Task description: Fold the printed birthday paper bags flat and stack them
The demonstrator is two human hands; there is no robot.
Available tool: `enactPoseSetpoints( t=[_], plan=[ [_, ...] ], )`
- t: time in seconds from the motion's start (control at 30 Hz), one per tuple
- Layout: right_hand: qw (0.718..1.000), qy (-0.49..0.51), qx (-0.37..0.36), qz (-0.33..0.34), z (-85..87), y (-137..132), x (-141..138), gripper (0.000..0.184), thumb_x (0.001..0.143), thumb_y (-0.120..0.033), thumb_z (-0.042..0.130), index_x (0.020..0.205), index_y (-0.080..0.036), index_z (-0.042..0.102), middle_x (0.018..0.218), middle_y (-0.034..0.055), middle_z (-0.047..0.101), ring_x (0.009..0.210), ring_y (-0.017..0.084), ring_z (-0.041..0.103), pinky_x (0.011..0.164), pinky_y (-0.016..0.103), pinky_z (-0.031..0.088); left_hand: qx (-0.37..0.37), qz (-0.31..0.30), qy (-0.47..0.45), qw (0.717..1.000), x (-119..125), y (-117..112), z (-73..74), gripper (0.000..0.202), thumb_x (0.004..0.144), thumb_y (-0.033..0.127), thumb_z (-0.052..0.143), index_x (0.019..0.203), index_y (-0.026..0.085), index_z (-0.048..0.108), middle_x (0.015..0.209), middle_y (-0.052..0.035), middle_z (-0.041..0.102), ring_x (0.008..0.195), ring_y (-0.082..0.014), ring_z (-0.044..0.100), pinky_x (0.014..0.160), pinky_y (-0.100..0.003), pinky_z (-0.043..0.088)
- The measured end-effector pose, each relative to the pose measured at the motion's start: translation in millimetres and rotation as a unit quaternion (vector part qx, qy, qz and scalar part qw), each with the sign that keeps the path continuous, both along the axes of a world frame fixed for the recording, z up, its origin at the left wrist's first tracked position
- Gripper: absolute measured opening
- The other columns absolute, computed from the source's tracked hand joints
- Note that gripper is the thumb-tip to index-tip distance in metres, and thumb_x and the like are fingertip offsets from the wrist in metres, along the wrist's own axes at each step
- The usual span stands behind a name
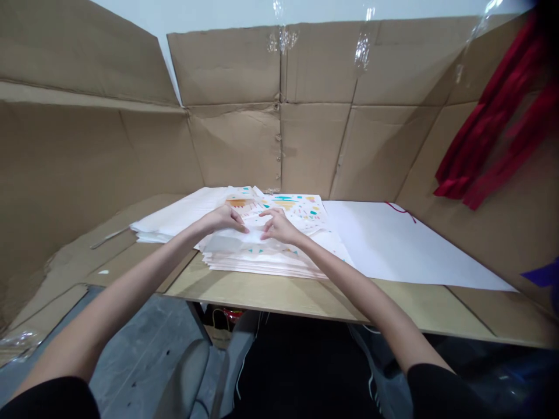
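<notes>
A stack of flat white paper bags printed with orange, teal and yellow shapes (301,212) lies on the wooden table (305,297). My left hand (223,220) and my right hand (278,226) rest on top of the stack, fingers curled and pinching a white folded sheet (238,238) between them. The fingertips of both hands nearly meet at the middle of the sheet.
A second pile of plain white sheets (174,218) lies left of the printed stack. A large white sheet (406,244) covers the table's right side. Cardboard walls (314,128) surround the table. Red cords (493,134) hang at the right wall.
</notes>
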State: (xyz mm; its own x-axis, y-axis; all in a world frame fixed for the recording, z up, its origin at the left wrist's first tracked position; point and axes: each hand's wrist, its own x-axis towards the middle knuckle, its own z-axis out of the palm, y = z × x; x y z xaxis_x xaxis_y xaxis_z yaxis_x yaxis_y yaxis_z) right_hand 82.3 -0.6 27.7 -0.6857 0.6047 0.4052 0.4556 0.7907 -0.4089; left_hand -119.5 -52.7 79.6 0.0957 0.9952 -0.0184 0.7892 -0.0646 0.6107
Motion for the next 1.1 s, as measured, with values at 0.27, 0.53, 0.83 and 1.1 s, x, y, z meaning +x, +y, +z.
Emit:
enactPoseSetpoints(
  t=[0.27, 0.53, 0.83, 1.1],
  plan=[
    [0.999, -0.037, -0.016, -0.021, 12.8, 7.7, -15.4, 0.026, 0.051, -0.030, 0.085, 0.065, -0.017, 0.068, 0.119, 0.0082, 0.055, 0.118, 0.031, 0.038, 0.097, 0.042, 0.031, 0.122, -0.039, 0.239, 0.962, 38.8, -5.8, 4.5, 0.014, 0.057, 0.024, 0.072, 0.068, 0.015, 0.073, 0.063, -0.0047, 0.066, 0.063, -0.0164, 0.057, 0.060, -0.026, 0.036],
    [0.986, 0.021, 0.158, -0.047, 6.7, -36.4, -8.7, 0.046, 0.070, -0.043, 0.072, 0.105, -0.017, 0.059, 0.131, 0.0145, 0.043, 0.121, 0.034, 0.031, 0.097, 0.051, 0.026, 0.188, 0.008, 0.266, 0.945, 32.2, -17.0, -6.6, 0.015, 0.069, 0.015, 0.057, 0.066, 0.015, 0.072, 0.063, -0.0074, 0.066, 0.065, -0.0183, 0.058, 0.064, -0.027, 0.040],
    [0.988, -0.081, -0.044, 0.128, -12.8, -30.5, -8.1, 0.039, 0.098, -0.040, 0.026, 0.108, -0.019, 0.058, 0.092, 0.0053, 0.068, 0.090, 0.018, 0.062, 0.082, 0.030, 0.044, 0.205, 0.102, 0.289, 0.930, 43.6, -34.9, 2.4, 0.028, 0.082, 0.014, 0.044, 0.078, 0.013, 0.072, 0.081, -0.0126, 0.070, 0.075, -0.0215, 0.062, 0.069, -0.028, 0.041],
    [0.991, -0.128, -0.038, -0.014, -30.3, 48.1, -0.9, 0.064, 0.081, -0.030, 0.059, 0.139, -0.013, 0.038, 0.146, 0.0172, 0.033, 0.134, 0.028, 0.032, 0.105, 0.039, 0.031, 0.417, 0.092, 0.323, 0.845, 53.7, -28.5, -5.0, 0.036, 0.092, 0.015, 0.033, 0.112, 0.017, 0.063, 0.107, -0.0138, 0.065, 0.105, -0.0241, 0.057, 0.084, -0.036, 0.045]
  ],
)
